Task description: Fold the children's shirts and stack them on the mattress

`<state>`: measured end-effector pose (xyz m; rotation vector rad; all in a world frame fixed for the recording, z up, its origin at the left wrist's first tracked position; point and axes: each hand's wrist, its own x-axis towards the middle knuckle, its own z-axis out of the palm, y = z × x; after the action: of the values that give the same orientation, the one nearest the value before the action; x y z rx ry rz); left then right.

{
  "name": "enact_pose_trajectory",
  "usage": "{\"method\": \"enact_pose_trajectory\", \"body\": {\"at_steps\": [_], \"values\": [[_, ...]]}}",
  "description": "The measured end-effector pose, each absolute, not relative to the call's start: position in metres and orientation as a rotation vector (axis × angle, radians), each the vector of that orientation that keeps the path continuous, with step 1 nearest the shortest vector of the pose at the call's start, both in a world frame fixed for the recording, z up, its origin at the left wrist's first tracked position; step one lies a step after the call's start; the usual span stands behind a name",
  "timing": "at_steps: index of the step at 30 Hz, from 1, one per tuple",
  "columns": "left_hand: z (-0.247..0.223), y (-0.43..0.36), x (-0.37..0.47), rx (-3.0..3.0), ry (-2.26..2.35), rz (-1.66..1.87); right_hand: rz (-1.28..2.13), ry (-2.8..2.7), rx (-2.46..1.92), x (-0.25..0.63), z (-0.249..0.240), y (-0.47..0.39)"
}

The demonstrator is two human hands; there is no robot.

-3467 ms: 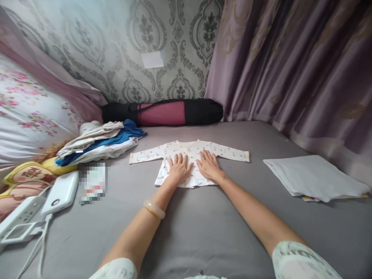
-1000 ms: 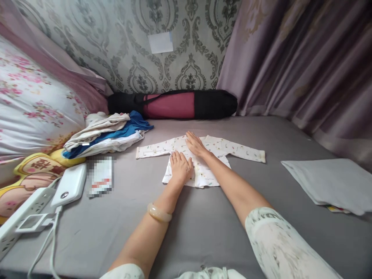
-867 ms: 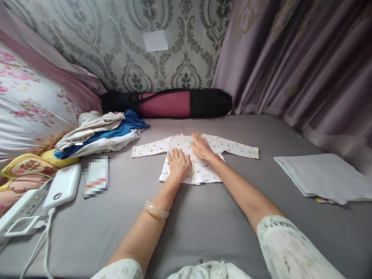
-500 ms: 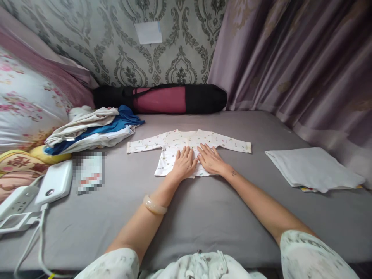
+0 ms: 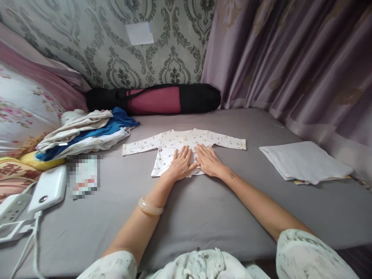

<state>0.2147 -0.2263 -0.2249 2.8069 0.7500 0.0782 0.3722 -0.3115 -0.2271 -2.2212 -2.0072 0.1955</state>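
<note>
A small white long-sleeved baby shirt [image 5: 165, 153] with a fine coloured print lies spread flat on the grey sheet [image 5: 232, 232], both sleeves stretched out sideways. My left hand [image 5: 181, 164] rests flat on the lower middle of the shirt, fingers apart and pointing away from me. Close beside it, my right hand [image 5: 210, 159] lies open on the shirt's lower right part. The thumbs nearly meet, and the hands hide part of the shirt's front and lower hem.
To the left are a pile of clothes [image 5: 84, 133], a white power bank [image 5: 48, 188] with cables, a power strip [image 5: 13, 209] and a blurred packet [image 5: 85, 176]. A folded white cloth [image 5: 305, 161] lies right. A black and maroon long bag [image 5: 154, 100] lies along the wall.
The camera view has shifted slightly, so the scene sits a little further left. Both hands remain flat on the shirt, with hardly any movement over it.
</note>
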Motion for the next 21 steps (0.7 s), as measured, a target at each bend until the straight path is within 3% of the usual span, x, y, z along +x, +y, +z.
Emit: {"method": "enact_pose_trajectory", "body": {"at_steps": [12, 16, 21], "values": [[-0.224, -0.224, 0.213, 2.762, 0.685, 0.009, 0.368, -1.739, -1.985, 0.409, -0.217, -0.307], [-0.22, -0.225, 0.212, 2.745, 0.694, 0.003, 0.068, -1.195, -2.298, 0.474, -0.197, -0.31], [-0.219, -0.223, 0.213, 2.726, 0.694, -0.01, -0.063, -0.708, -2.695, 0.536, -0.192, -0.332]]}}
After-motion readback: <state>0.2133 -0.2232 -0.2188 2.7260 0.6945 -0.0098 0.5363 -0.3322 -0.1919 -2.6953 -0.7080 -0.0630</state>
